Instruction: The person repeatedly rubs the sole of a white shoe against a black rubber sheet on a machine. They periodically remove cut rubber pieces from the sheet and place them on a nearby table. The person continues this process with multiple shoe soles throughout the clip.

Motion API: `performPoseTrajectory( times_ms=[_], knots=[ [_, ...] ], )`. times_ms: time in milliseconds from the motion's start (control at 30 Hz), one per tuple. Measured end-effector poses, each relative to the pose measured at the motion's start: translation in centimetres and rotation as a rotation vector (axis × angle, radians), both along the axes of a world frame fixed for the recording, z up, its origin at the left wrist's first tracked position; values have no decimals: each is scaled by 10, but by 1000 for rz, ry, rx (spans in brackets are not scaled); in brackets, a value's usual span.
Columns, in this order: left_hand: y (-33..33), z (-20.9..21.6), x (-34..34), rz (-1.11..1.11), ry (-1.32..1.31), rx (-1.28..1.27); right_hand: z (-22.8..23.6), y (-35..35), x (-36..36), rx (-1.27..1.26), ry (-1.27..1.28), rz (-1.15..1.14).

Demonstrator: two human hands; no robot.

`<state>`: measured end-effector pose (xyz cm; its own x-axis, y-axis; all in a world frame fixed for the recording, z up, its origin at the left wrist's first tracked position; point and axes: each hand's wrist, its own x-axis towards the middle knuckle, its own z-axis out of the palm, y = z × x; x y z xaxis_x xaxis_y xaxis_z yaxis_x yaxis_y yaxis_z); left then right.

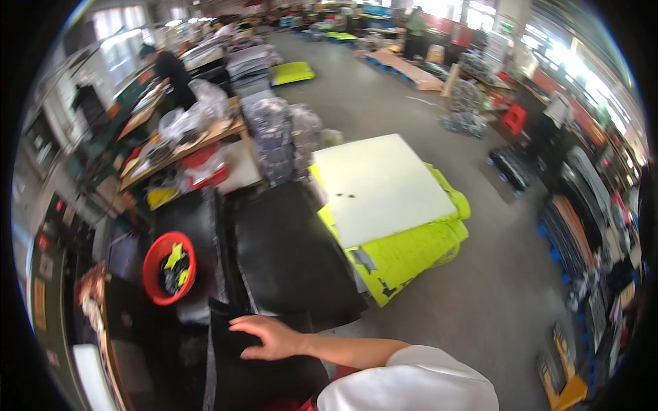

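Observation:
My right hand point(271, 338) reaches leftward from a white sleeve, its fingers and thumb apart. It is over a black sheet point(257, 380) of smooth material; whether the fingertips touch the sheet is hard to tell. Beyond it lies a stack of larger black sheets point(295, 250). To the left, a red basin point(147, 270) stands on black material, with black and yellow-green scraps inside. My left hand does not show.
A white board point(380, 188) with two small dark pieces lies on yellow-green sheets point(411, 259) right of the black stack. A cluttered workbench point(236, 129) is far left, with a person point(175, 75) behind. A yellow pallet jack point(565, 377) stands lower right.

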<state>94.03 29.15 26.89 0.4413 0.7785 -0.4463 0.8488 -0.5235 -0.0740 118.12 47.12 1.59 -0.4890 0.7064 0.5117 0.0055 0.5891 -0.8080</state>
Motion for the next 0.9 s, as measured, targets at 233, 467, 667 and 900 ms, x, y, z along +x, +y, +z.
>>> performPoseTrajectory(
  times_ms=[233,467,667,900],
  knots=[
    [-243,23,-70,599,20,77,91,-158,-209,155,-350,1092],
    [-432,15,-102,1194,49,187,33,-198,-349,403,-845,1181],
    [-539,3,-166,1347,441,454,-2,-309,-407,222,-887,1443],
    [-582,6,-257,1417,812,883,0,-356,-478,-395,-574,1594]
  ],
)
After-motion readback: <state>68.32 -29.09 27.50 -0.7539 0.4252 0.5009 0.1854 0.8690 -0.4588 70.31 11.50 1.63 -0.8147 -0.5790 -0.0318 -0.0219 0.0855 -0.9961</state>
